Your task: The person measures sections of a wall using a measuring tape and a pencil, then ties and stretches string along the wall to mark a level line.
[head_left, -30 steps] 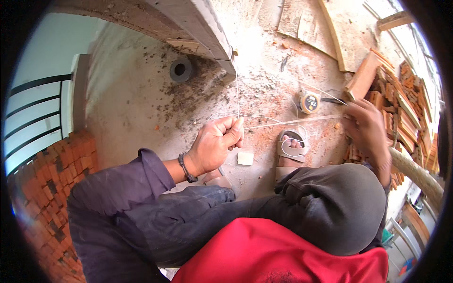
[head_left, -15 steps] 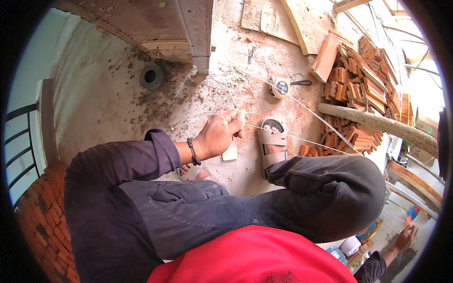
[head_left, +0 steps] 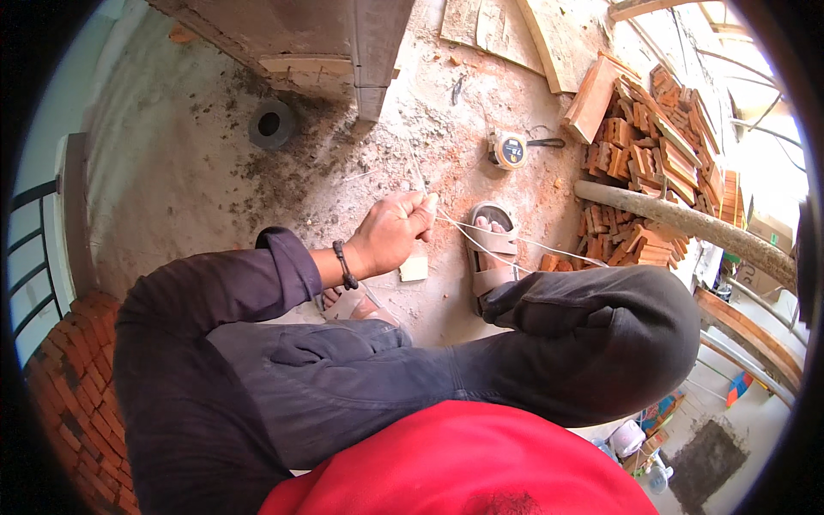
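My left hand (head_left: 388, 235) is closed in a pinch on a thin white string (head_left: 560, 251), in front of my bent legs. From the fingertips two strands run right, past my sandalled foot (head_left: 492, 257) toward my raised knee. Another length of string hangs below the wrist. Just under the hand a small pale block (head_left: 414, 269) lies on the floor. A tape measure (head_left: 509, 151) with a black strap rests farther off to the right. My right hand is out of view.
Stacked hollow bricks (head_left: 635, 159) and a pole (head_left: 678, 225) occupy the right side. At the upper left are a concrete column (head_left: 371, 64) and a grey ring-shaped piece (head_left: 287, 125). Boards (head_left: 493, 34) lie at the back. More bricks (head_left: 81, 386) are at lower left.
A hand in a dark sleeve at the lower right has left the view. The string's loop beside my left hand has gone, and its strands now lie differently. My left hand has shifted slightly left.
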Action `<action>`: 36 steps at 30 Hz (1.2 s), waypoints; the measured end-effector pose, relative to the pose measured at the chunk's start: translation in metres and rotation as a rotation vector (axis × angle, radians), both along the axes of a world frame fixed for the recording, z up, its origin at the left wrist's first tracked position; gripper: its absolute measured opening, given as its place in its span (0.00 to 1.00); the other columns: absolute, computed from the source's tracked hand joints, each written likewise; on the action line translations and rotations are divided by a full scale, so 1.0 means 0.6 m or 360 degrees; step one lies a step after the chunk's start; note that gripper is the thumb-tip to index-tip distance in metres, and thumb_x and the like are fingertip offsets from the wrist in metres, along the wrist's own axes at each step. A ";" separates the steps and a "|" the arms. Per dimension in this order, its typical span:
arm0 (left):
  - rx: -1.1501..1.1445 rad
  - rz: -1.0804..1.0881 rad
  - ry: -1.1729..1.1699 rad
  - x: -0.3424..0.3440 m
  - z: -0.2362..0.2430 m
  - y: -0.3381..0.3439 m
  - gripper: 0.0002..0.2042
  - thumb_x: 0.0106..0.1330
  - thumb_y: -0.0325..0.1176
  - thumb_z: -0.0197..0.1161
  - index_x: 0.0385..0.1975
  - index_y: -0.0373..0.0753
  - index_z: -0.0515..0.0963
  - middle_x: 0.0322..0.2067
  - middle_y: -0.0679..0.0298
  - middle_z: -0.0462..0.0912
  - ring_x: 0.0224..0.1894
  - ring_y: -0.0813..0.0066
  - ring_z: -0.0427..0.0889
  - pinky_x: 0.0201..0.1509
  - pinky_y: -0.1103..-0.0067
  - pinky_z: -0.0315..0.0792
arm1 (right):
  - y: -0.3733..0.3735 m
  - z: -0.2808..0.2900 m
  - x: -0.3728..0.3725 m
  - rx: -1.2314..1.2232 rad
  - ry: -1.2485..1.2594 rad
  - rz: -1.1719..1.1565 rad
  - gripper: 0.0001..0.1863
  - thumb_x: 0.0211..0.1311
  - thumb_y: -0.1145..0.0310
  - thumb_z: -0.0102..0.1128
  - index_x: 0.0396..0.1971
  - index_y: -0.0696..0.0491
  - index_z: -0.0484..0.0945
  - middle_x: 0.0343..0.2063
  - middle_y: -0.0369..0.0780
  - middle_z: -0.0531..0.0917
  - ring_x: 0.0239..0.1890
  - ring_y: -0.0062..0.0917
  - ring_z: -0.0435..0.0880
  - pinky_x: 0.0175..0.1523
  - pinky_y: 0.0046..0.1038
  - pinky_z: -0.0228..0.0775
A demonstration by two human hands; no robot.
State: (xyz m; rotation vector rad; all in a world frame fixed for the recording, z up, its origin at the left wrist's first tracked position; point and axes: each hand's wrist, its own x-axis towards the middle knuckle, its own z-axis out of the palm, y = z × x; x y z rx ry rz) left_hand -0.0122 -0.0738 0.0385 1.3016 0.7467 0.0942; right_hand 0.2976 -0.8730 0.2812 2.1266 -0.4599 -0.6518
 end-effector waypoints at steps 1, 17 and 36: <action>0.0001 0.0052 0.0001 0.002 -0.003 -0.003 0.19 0.72 0.41 0.48 0.21 0.35 0.72 0.18 0.65 0.75 0.23 0.81 0.71 0.32 0.80 0.68 | 0.012 -0.009 -0.005 0.0018 0.0070 0.0023 0.12 0.53 0.66 0.60 0.33 0.59 0.76 0.33 0.49 0.78 0.41 0.46 0.77 0.46 0.40 0.68; 0.0099 0.0048 0.0153 -0.010 -0.017 -0.002 0.16 0.71 0.37 0.49 0.23 0.35 0.72 0.21 0.67 0.75 0.25 0.83 0.72 0.33 0.81 0.68 | 1.274 -0.195 0.021 0.1753 0.1421 0.2165 0.14 0.61 0.67 0.55 0.42 0.61 0.73 0.43 0.50 0.77 0.45 0.42 0.78 0.50 0.36 0.70; 0.0146 0.0030 0.0086 0.008 -0.036 -0.003 0.16 0.69 0.38 0.51 0.22 0.34 0.74 0.18 0.63 0.76 0.23 0.77 0.73 0.31 0.76 0.69 | 1.033 -0.359 0.154 0.0826 0.2240 0.1156 0.11 0.57 0.63 0.54 0.25 0.55 0.80 0.22 0.41 0.79 0.24 0.26 0.77 0.33 0.32 0.70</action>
